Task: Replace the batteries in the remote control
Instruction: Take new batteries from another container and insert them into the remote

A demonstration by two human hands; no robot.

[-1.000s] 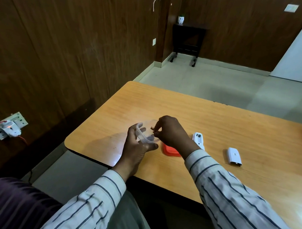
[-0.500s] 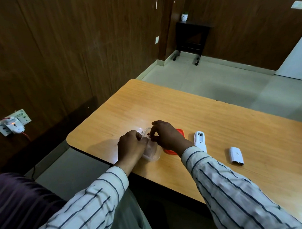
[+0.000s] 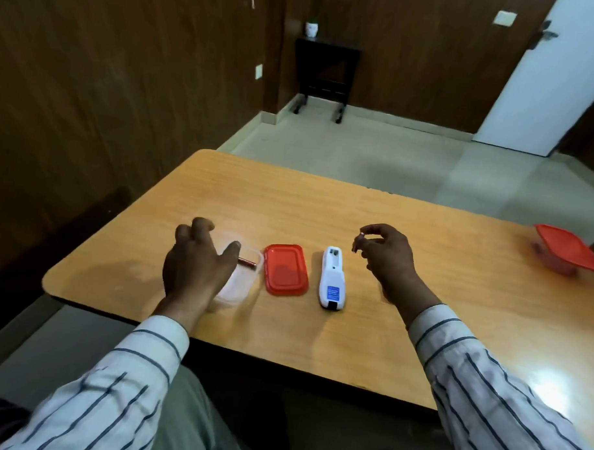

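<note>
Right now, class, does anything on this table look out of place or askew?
Yes. A red-lidded tub sits tilted at the table's far right edge. The remote lies face down, its battery bay open. A battery remains in the clear tub, whose lid lies beside it.

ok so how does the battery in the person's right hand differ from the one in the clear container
The battery in the right hand is pinched at the fingertips, held above the table to the right of the remote and roughly upright. The other battery lies flat inside the clear container, with the open left hand just over that container. Both look like small, slim, reddish cells.
</note>
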